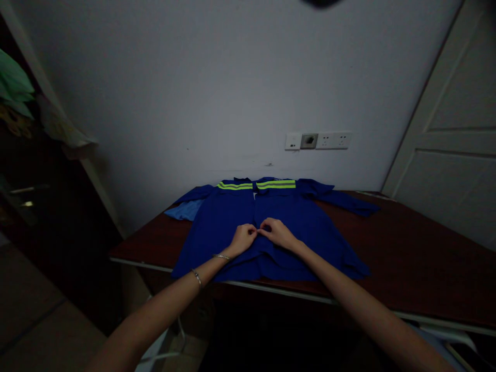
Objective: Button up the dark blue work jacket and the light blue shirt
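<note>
A blue long-sleeved jacket (287, 212) with yellow-green and grey stripes across its chest lies spread on the dark red table, collar toward the wall. Its hem reaches the table's front edge. My left hand (244, 237) and my right hand (277, 232) meet at the jacket's middle front opening. Thumb and fingers of each are pinched together on the fabric edges there. The opening runs up from my hands to the collar, and a small white patch shows near its top. Whether a button or other fastener is between my fingertips is too small to tell.
The dark red table (418, 248) stands against a pale wall. A light blue cloth (186, 210) lies under the jacket's sleeve at left. Wall sockets (325, 141) are behind. A white door (453, 155) is at right, a dark door (50, 206) at left with hanging cloths.
</note>
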`<action>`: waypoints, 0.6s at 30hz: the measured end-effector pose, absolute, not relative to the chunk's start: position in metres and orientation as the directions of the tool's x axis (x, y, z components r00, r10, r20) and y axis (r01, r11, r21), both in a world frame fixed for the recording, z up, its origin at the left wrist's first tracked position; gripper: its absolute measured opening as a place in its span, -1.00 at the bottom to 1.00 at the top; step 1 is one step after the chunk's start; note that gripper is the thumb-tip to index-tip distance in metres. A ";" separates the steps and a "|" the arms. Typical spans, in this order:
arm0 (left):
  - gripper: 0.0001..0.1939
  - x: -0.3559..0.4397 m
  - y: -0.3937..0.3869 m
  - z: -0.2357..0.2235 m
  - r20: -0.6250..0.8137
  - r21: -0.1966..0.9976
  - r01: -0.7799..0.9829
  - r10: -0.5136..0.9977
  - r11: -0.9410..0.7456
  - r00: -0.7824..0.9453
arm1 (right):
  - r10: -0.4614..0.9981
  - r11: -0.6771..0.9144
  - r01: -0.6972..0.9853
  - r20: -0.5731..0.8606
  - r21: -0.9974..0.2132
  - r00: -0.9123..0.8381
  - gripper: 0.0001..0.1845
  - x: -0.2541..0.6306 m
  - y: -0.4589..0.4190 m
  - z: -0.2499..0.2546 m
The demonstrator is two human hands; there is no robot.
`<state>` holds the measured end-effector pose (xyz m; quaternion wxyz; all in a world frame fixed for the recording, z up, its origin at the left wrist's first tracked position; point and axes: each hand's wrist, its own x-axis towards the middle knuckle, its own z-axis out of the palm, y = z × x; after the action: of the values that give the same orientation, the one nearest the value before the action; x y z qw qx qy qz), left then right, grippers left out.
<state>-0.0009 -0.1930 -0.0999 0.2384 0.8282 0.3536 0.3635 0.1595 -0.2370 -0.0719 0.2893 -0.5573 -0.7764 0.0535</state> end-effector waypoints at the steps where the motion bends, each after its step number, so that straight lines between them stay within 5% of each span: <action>1: -0.82 -0.001 -0.193 -0.100 0.436 0.649 0.413 0.756 -0.640 0.487 | 0.893 0.386 0.833 0.388 -0.397 -0.229 -0.85 0.160 -0.238 -0.072; 7: -0.81 -0.002 -0.195 -0.099 0.434 0.659 0.397 0.754 -0.639 0.493 | 0.883 0.373 0.848 0.424 -0.377 -0.200 -0.91 0.157 -0.240 -0.076; 18: -0.84 -0.001 -0.193 -0.101 0.443 0.676 0.365 0.749 -0.640 0.494 | 0.916 0.259 0.813 0.399 -0.521 -0.036 -0.94 0.154 -0.233 -0.081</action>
<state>-0.0011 -0.1928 -0.1011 0.2569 0.8251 0.3374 0.3732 0.1538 -0.2328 -0.0810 0.3422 -0.6039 -0.7159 0.0752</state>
